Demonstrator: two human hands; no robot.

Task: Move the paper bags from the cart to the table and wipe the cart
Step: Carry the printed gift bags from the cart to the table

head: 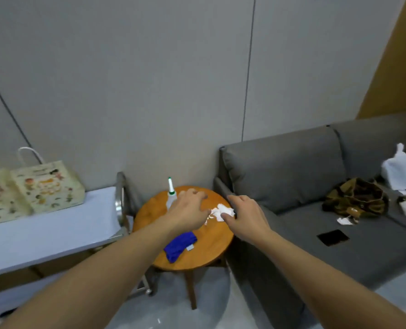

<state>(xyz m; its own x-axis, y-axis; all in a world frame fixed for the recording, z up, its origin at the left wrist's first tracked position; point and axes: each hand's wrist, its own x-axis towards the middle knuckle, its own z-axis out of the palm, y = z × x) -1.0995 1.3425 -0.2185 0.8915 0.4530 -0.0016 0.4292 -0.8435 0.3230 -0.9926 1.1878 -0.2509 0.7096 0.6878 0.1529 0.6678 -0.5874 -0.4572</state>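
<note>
A round wooden table (211, 248) stands at the centre. On it, at about 11 o'clock of the top, a white squeeze bottle (171, 195) with a green collar stands upright. A crumpled white tissue (221, 212) lies toward 2 o'clock, and a blue cloth (179, 245) lies at 7 o'clock near the front edge. At 9 o'clock from the table, the cart (50, 233) carries two printed paper bags (31, 193) on its pale top at 10 o'clock. At 3 o'clock, a grey sofa (315, 222) bears a brown garment (356, 198), a white bag (402, 169) and a dark flat object (332, 237).
</note>
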